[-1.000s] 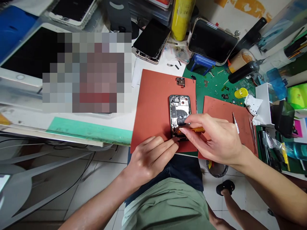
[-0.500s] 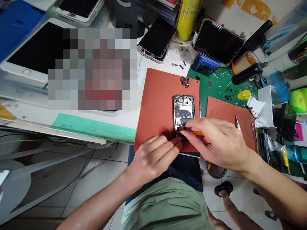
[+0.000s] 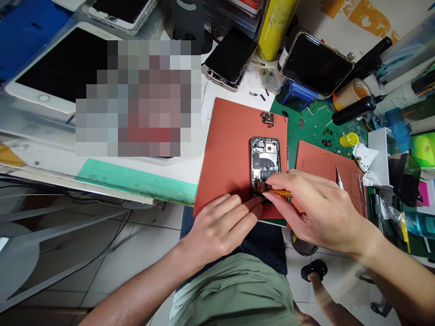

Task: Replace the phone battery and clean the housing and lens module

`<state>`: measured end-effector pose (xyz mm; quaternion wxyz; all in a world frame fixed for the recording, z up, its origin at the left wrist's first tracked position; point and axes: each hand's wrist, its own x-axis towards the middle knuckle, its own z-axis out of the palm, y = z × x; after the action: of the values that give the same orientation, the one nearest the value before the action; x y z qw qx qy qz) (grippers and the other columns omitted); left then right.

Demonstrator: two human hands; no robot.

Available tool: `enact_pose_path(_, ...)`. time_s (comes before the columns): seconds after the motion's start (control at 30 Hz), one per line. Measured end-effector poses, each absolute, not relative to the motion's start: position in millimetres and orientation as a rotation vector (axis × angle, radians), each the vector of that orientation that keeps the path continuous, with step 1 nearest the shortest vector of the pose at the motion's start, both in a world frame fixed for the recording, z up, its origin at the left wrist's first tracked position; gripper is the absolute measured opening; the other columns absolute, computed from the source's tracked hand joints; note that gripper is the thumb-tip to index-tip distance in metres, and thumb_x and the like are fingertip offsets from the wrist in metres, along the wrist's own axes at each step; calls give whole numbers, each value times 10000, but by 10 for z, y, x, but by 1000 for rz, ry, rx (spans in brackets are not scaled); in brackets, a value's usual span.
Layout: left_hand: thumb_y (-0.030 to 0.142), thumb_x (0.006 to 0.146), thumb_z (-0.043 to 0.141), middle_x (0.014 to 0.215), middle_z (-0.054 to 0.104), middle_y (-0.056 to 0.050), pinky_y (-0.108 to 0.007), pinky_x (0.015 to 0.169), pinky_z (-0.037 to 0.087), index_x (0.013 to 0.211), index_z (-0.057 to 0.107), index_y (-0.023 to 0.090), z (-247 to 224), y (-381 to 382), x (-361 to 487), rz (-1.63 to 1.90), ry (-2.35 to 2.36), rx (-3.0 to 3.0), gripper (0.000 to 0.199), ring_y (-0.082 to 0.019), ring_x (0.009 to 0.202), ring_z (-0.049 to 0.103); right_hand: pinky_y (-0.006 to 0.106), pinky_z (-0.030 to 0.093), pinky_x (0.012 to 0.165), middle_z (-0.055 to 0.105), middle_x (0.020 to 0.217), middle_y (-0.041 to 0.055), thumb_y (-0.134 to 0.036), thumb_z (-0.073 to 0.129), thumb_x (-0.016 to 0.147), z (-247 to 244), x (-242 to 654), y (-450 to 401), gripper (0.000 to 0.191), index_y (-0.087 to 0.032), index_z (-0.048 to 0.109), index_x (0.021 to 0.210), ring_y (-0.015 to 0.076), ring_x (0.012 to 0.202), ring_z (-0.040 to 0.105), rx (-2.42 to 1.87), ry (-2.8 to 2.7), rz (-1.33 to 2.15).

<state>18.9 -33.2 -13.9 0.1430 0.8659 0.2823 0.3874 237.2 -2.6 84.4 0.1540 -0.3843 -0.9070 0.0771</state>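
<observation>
An opened smartphone (image 3: 267,163) lies on a reddish-brown mat (image 3: 224,149), its inner parts and dark battery area exposed. My right hand (image 3: 312,208) is closed in a pinch round a slim orange tool (image 3: 281,193), whose dark tip is over the phone's lower end; its exact kind is not clear. My left hand (image 3: 226,222) rests at the mat's front edge, fingers together and their tips against the phone's lower left corner; its thumb is hidden. A small metal-cased component (image 3: 268,119) sits on the mat above the phone.
To the right, a second reddish mat (image 3: 316,156) bears a metal pen-like tool (image 3: 339,177). Small scraps and a yellow cap (image 3: 349,139) lie on the green work surface (image 3: 314,122). A phone on a blue stand (image 3: 299,95) and stacked phones (image 3: 231,59) stand behind.
The whole view has shifted slightly, so the bench appears further right. The orange tool shows more clearly between my right fingers. Both hands keep nearly the same place at the phone.
</observation>
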Motion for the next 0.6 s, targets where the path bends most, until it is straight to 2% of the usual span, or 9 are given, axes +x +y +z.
enact_pose_path(0.27, 50, 1029, 590, 1182, 814, -126, -388, 740, 591, 1248, 689, 98, -143, -325, 183, 1156, 806, 2492, 244, -235, 907, 734, 341, 632, 712, 802, 1043, 61, -112, 566, 1048, 842, 2385, -84, 184, -179, 612, 1214, 210, 911, 777, -1128, -2630, 191)
enact_pose_path(0.47, 32, 995, 645, 1031, 820, -118, -361, 635, 536, 1144, 712, 75, -145, -326, 194, 1158, 841, 2516, 170, -206, 760, 673, 283, 626, 679, 815, 1045, 51, -161, 641, 1039, 858, 2442, -107, 181, -190, 615, 1215, 184, 852, 789, -1218, -2515, 130)
enact_pose_path(0.6, -1, 962, 670, 1140, 816, -158, -387, 690, 580, 1206, 710, 44, -175, -332, 193, 1175, 823, 2533, 252, -237, 840, 703, 252, 617, 692, 809, 1005, 38, -167, 656, 1038, 841, 2494, -123, 196, -178, 616, 1230, 169, 830, 789, -1251, -2505, 119)
